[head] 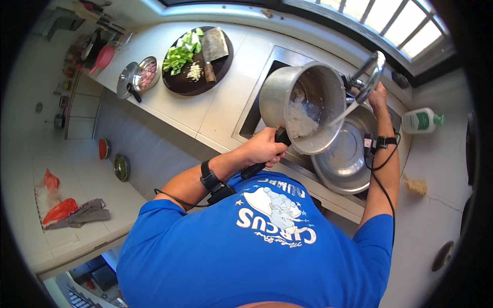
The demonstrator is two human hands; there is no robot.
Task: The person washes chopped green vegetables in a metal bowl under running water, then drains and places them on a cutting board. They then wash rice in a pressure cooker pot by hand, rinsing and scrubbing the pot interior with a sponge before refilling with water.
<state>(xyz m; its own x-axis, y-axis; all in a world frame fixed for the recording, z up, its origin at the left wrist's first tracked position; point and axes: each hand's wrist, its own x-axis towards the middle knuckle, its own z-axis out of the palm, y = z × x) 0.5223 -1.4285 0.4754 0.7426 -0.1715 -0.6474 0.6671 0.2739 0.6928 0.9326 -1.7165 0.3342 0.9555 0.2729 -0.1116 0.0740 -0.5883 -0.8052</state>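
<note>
My left hand (266, 148) grips the black handle (283, 136) of a deep aluminium pot (275, 96). The pot is tilted over the sink, its mouth turned to the right. Inside lies a whitish, grainy mass that looks like rice (302, 119), with some water. A stream of water runs into the pot from the chrome faucet (373, 73). My right hand (378, 99) is beside the faucet; its fingers are partly hidden behind the spout, so its grip cannot be made out. Below the pot, a wide metal basin (346, 165) sits in the sink (250, 121).
A round dark cutting board (185, 86) holds chopped greens (185, 50), minced white bits (195, 72) and a cleaver (214, 46). Beside it are a bowl of raw meat (147, 75) and a metal lid (125, 79). A pump bottle (420, 120) and a scrubber (415, 185) lie right of the sink.
</note>
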